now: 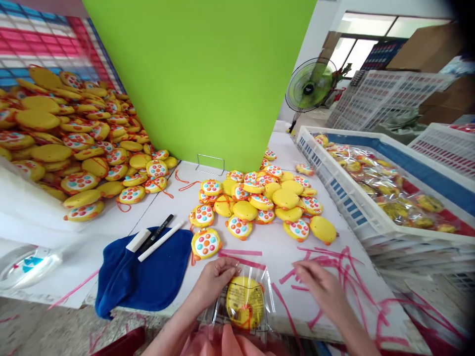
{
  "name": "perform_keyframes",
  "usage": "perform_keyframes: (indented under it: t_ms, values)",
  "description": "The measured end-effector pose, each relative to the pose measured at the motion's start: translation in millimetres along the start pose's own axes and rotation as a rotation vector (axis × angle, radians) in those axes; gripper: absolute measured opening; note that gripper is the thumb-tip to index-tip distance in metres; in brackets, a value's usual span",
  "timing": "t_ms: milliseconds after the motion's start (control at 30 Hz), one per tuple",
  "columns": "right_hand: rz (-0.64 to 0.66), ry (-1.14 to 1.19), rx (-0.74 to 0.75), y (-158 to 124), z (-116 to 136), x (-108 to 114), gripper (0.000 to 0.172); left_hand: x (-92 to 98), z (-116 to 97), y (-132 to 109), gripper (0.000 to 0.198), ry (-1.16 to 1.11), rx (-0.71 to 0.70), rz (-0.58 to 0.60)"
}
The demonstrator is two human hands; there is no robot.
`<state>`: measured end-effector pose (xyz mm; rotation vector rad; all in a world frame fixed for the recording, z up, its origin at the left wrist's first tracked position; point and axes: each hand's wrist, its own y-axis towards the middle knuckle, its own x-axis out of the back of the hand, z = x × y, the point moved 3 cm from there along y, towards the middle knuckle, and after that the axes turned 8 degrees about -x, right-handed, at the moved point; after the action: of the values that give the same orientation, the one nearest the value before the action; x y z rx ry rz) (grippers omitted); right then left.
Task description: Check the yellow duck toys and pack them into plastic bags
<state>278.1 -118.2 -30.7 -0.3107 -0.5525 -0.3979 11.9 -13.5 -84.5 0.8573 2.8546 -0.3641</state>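
Observation:
A clear plastic bag (270, 296) with black print lies at the table's front edge, and a yellow turtle-shaped toy (245, 301) is inside it. My left hand (218, 273) pinches the bag's upper left corner between thumb and fingers. To the right of the bag, my right hand (321, 282) is held over the table with thumb and fingertips together; whether anything is between them I cannot make out. Thin pink strips (345, 267) lie around and beneath it. Beyond both hands is a pile of loose turtle toys (245, 211), some showing coloured dots, others plain yellow backs.
On the left, a large heap of toys (77, 141) spills onto the table. A blue cloth (148, 282) carries a black marker (158, 233) and white pens. A green board (200, 84) stands behind. At right, a white crate (356, 217) holds bagged toys; a fan (309, 86) stands farther back.

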Motion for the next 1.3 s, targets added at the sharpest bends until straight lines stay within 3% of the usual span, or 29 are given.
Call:
perform_keyframes:
  t_ms: [67,133,200,300,400,633,767,933,1000,1100,1167,1233,1300]
  values:
    - [0.239,0.050,-0.005,3.8,18.4,-39.4,0.026,-0.1,-0.8,-0.8,0.030,-0.018,-0.002,0.003]
    - [0.357,0.114,0.001,6.0,29.6,-65.8,0.020,-0.2,-2.1,-1.8,0.031,-0.045,-0.007,0.031]
    - [0.426,0.208,-0.030,7.8,32.1,-77.1,0.015,0.6,-3.1,-2.8,0.036,-0.074,-0.002,0.056]
    - [0.462,0.330,-0.094,9.5,23.5,-72.2,0.016,3.2,-3.9,-4.1,0.044,-0.127,0.036,0.047]
    - [0.415,0.405,-0.129,8.9,10.3,-58.2,0.026,3.1,-6.6,-5.1,0.046,-0.187,0.079,0.064]
    - [0.357,0.437,-0.143,8.7,0.7,-52.4,0.015,3.1,-25.3,-8.5,0.018,-0.066,0.067,0.073]
    - [0.322,0.508,-0.193,11.4,3.5,-55.0,0.027,2.2,-36.6,-11.0,0.023,-0.070,-0.003,0.085]
    - [0.454,0.377,-0.129,6.4,10.0,-64.5,0.041,1.6,-26.4,-9.4,0.040,0.017,-0.024,0.016]
    - [0.486,0.387,-0.137,8.8,9.1,-55.8,0.044,2.2,-18.2,-7.7,0.043,0.053,-0.004,-0.015]
    - [0.310,0.456,-0.154,25.1,2.4,-12.5,0.047,2.4,-11.0,-5.6,0.044,0.088,0.029,-0.022]
    - [-0.061,0.590,-0.087,40.8,-4.1,33.6,0.045,1.7,-10.4,-5.0,0.044,0.110,0.042,-0.026]
    - [-0.535,0.769,0.109,51.4,-11.4,78.8,0.047,-0.1,-10.9,-4.9,0.043,0.139,0.049,-0.026]
    - [-0.785,0.734,0.201,61.9,-19.5,104.1,0.056,-2.8,-10.8,-5.0,0.041,0.171,0.045,-0.030]
